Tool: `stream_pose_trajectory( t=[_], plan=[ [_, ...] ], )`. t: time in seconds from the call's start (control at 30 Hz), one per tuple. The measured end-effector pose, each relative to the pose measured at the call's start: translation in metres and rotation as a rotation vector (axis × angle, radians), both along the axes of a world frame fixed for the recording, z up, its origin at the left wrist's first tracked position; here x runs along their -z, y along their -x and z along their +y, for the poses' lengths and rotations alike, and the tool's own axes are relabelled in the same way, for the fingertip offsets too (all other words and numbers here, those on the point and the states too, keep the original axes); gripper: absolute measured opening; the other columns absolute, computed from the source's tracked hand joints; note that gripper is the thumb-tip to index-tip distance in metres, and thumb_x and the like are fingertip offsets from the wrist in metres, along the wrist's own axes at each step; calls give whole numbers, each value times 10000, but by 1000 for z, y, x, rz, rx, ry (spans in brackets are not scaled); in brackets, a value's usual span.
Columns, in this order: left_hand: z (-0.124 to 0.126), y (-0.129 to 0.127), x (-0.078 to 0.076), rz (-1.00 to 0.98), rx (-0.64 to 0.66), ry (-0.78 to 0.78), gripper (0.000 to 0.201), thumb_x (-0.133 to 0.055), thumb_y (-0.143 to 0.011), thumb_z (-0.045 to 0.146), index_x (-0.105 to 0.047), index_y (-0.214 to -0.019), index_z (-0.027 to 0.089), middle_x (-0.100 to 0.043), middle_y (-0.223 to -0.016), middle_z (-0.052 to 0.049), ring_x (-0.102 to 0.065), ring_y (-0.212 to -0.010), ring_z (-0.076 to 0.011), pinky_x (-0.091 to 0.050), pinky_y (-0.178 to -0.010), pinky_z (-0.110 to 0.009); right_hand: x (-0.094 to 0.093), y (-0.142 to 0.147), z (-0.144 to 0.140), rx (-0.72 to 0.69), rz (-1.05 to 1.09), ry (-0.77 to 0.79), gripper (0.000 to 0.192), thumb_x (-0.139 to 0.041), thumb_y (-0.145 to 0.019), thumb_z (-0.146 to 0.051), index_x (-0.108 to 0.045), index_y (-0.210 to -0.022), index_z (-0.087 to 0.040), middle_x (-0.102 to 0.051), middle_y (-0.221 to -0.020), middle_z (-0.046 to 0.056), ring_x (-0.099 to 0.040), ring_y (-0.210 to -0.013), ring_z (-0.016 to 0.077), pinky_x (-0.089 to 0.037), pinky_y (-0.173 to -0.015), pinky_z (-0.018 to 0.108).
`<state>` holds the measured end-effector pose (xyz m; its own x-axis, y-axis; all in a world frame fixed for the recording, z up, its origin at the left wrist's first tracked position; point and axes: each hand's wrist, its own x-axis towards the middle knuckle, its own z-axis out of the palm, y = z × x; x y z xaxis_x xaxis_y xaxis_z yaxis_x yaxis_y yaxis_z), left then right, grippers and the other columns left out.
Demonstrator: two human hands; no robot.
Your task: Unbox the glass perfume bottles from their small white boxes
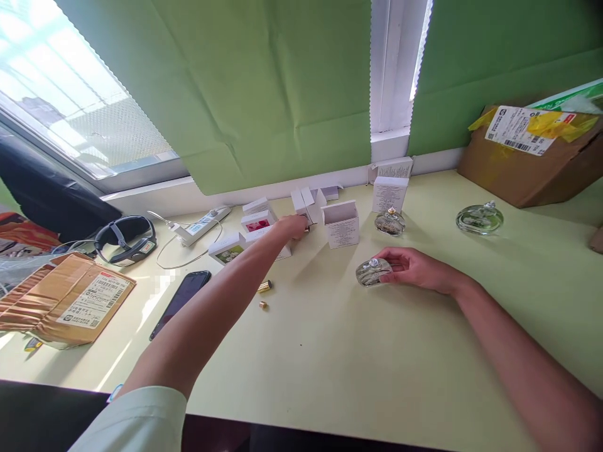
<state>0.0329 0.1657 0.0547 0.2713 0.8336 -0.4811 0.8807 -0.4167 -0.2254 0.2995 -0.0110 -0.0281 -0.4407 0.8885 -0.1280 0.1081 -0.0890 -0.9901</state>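
My left hand (293,225) reaches far across the pale green table (358,351) to a cluster of small white boxes (308,204); its fingers close around a small gold-tipped item beside an open box. My right hand (414,267) rests on the table and grips a round clear glass bottle (373,272) lying on its side. An open white box (341,223) stands between the two hands. A second glass bottle (389,221) stands upright behind the right hand. Two small gold caps (264,287) lie under my left forearm.
A third flat glass bottle (479,218) sits at the right. A brown carton (527,157) stands far right; a taped parcel (66,300) lies at the left. A black phone (181,301), a power strip (200,226) and a black headband (125,238) lie left of centre.
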Motion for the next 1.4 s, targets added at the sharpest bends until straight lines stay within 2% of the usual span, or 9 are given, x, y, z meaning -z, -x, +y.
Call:
stream_pose_trajectory(
  t=[0.1, 0.23, 0.33, 0.4, 0.5, 0.6, 0.8, 0.97, 1.4],
  plan=[
    [-10, -2, -15, 32, -9, -30, 364, -617, -951, 353, -589, -1256, 157, -617, -1253, -107, -636, -1087, -229, -559, -913, -435, -1, 1, 0, 2, -5, -12, 450, -823, -757, -426, -649, -1119, -224, -722, -1220, 82, -653, -1173, 288, -496, -1025, 424],
    [-42, 5, -55, -77, 44, -178, 270, -671, -886, 235, -667, -1142, 149, -686, -1145, -152, -647, -1123, -303, -511, -935, -415, -4, 12, -2, 42, -17, -46, 443, -815, -755, -439, -656, -1114, -232, -724, -1208, 76, -663, -1156, 287, -508, -1007, 426],
    [-81, 12, -70, -306, 173, -238, 266, -479, -1009, 344, -637, -1212, 275, -701, -1183, -31, -644, -1112, -181, -489, -950, -308, -3, 31, -5, 110, -27, -89, 429, -763, -798, -477, -645, -1138, -244, -724, -1177, 63, -692, -1084, 275, -532, -962, 439],
    [-104, 11, -63, -766, 326, -191, 277, -476, -1013, 387, -653, -1182, 258, -720, -1141, -18, -662, -1009, -144, -508, -851, -260, -1, 45, -5, 183, -35, -134, 410, -737, -821, -489, -635, -1142, -256, -688, -1236, 58, -678, -1103, 264, -520, -985, 441],
    [-120, 2, -40, -973, 524, -16, 194, -560, -977, 304, -697, -1092, 228, -740, -1070, -7, -659, -967, -133, -498, -836, -253, 4, 57, -5, 273, -51, -211, 368, -738, -824, -478, -637, -1114, -275, -590, -1377, 46, -593, -1238, 261, -463, -1067, 433],
    [-115, -3, -26, -1009, 551, 21, 182, -563, -973, 249, -715, -1070, 221, -748, -1057, -13, -666, -940, -136, -490, -800, -256, 5, 58, -4, 288, -71, -250, 343, -745, -820, -476, -650, -1090, -286, -564, -1402, 38, -546, -1291, 273, -446, -1083, 446],
    [-98, 3, -25, -1051, 560, 0, 162, -604, -959, 255, -732, -1050, 218, -757, -1032, -19, -676, -898, -140, -488, -814, -268, 8, 51, -4, 260, -97, -245, 314, -735, -838, -485, -665, -1085, -304, -571, -1408, 37, -551, -1282, 282, -440, -1083, 471],
    [-94, 0, -15, -1074, 625, 43, 160, -611, -957, 249, -739, -1048, 216, -701, -1060, -42, -641, -906, -134, -482, -769, -263, 14, 51, -2, 267, -111, -237, 334, -742, -834, -486, -670, -1113, -317, -585, -1401, 29, -540, -1301, 287, -437, -1085, 466],
    [-96, -4, -2, -1105, 629, 23, 159, -604, -956, 205, -734, -1049, 202, -709, -1010, -48, -659, -905, -142, -510, -810, -275, 13, 50, -3, 268, -97, -231, 328, -747, -836, -467, -667, -1128, -340, -558, -1429, 18, -516, -1321, 307, -423, -1111, 517]
  ],
)
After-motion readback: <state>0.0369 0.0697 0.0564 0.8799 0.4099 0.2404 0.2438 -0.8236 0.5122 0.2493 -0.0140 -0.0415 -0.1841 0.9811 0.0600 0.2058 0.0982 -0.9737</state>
